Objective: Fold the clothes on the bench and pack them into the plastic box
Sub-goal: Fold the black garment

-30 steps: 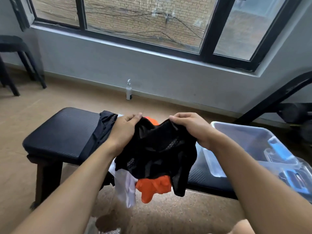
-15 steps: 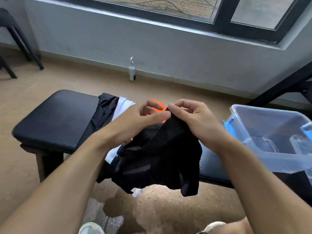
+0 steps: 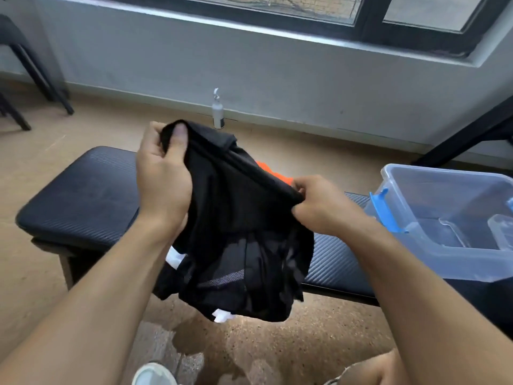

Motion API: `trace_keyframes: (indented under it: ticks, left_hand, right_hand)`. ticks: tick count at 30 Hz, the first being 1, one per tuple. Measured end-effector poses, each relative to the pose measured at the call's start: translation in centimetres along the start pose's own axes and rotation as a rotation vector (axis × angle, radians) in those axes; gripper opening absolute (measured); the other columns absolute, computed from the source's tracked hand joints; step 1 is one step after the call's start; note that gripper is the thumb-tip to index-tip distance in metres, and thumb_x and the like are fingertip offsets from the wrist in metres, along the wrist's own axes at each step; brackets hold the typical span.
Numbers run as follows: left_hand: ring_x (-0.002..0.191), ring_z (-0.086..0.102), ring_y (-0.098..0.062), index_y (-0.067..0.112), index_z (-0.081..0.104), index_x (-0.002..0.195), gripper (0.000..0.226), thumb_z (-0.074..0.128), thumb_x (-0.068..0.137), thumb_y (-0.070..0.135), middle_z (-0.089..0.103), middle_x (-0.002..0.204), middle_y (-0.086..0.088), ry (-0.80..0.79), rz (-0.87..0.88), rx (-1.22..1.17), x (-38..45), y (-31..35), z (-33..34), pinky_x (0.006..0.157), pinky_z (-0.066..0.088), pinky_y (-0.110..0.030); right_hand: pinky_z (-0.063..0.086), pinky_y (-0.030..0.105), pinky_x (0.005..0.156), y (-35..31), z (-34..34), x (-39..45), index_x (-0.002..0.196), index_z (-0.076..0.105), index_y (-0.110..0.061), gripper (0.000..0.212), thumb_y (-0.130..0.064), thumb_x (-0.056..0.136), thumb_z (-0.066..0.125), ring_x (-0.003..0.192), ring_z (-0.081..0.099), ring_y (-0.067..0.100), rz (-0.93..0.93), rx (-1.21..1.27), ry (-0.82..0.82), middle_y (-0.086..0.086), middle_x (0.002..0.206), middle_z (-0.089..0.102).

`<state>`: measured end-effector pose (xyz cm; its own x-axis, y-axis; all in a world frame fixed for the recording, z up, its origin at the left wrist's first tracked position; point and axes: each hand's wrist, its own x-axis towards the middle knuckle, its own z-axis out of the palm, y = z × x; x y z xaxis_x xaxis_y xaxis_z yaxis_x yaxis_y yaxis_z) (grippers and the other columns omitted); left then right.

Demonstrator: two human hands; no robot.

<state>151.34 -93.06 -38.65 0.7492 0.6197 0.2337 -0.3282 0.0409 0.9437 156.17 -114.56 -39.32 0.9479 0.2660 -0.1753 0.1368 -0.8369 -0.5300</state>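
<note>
Your left hand (image 3: pixel 163 179) grips one end of the black mesh garment (image 3: pixel 238 237), thumb pressed over a bunched fold with the fingers curled behind it, raised high and toward the far left; your right hand (image 3: pixel 319 204) pinches the other end of the same edge lower and to the right, fingers curled tight on the fabric. The edge runs taut and slanting between them, and the rest of the cloth hangs down in front of the long black padded bench (image 3: pixel 83 195), hiding its middle stretch. Behind the garment a scrap of orange clothing (image 3: pixel 270 172) shows on the bench just above your right hand, and bits of white cloth (image 3: pixel 175 258) peek out at the hanging fabric's left side and bottom edge; how these pieces lie you cannot tell, since the black cloth covers them. The clear plastic box with blue latches (image 3: pixel 433 245) sits on the right end of the bench, open at the top, near your right wrist. On the tan floor by the far wall stands a small white pump bottle (image 3: pixel 218 112). Black chair legs (image 3: pixel 41 76) stand at far left, a dark slanting metal frame (image 3: pixel 469 134) at far right
</note>
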Motion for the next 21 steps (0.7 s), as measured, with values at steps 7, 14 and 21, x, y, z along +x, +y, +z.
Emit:
trace_keyframes:
  ticks: [7,14,21]
  left_hand:
    - [0.093,0.066,-0.027,0.026,0.061,0.093,0.03,0.047,0.075,0.045,0.065,0.096,-0.004,0.286,-0.142,0.076,3.5,-1.5,-5.5,0.096,0.054,-0.055]
    - [0.081,0.074,-0.026,0.017,0.071,0.1,0.016,0.056,0.093,0.015,0.077,0.091,-0.008,-0.321,-0.389,0.212,-1.6,0.6,-0.8,0.072,0.058,-0.034]
    - [0.095,0.073,-0.01,0.021,0.078,0.106,0.022,0.077,0.084,0.022,0.079,0.101,-0.001,-0.761,-0.298,0.268,-5.6,0.8,2.3,0.089,0.055,-0.025]
  right_hand:
    - [0.049,0.034,0.07,1.5,-2.2,1.1,0.076,0.062,-0.02,0.019,-0.014,0.068,0.046,0.074,0.058,0.021,0.11,0.182,0.473,-0.009,0.072,0.065]
    - [0.052,0.033,0.067,-1.9,-5.7,-2.1,0.086,0.064,-0.005,0.014,-0.008,0.091,0.051,0.072,0.06,0.024,-0.046,1.133,-0.211,0.015,0.082,0.061]
    - [0.048,0.031,0.062,-2.6,-3.1,-2.9,0.086,0.067,-0.011,0.012,-0.012,0.084,0.079,0.068,0.061,0.022,-0.133,0.708,-0.127,0.022,0.084,0.073]
